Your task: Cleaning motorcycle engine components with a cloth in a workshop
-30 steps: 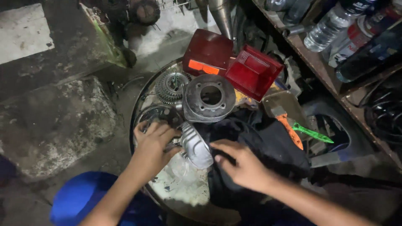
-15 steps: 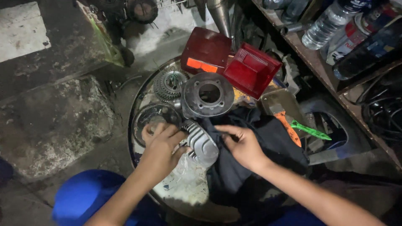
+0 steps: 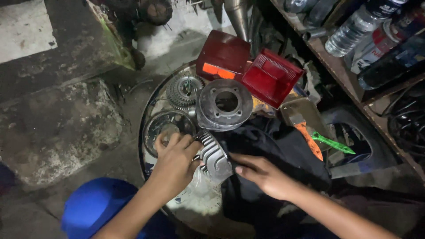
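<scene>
Two hands hold a finned metal engine part.

The left hand (image 3: 175, 157) grips the finned cylinder head (image 3: 214, 155) to keep it steady; the right hand (image 3: 265, 177) lies flat on the black cloth (image 3: 274, 146) beside it. Beyond sits a round engine cylinder (image 3: 224, 104), then red lamp covers (image 3: 270, 77).

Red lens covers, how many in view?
2. A dark red cover lies at the far edge of the round work surface; a brighter ribbed red cover leans beside it on the right, overlapping it. Clutter on the shelf might hide more.
</scene>
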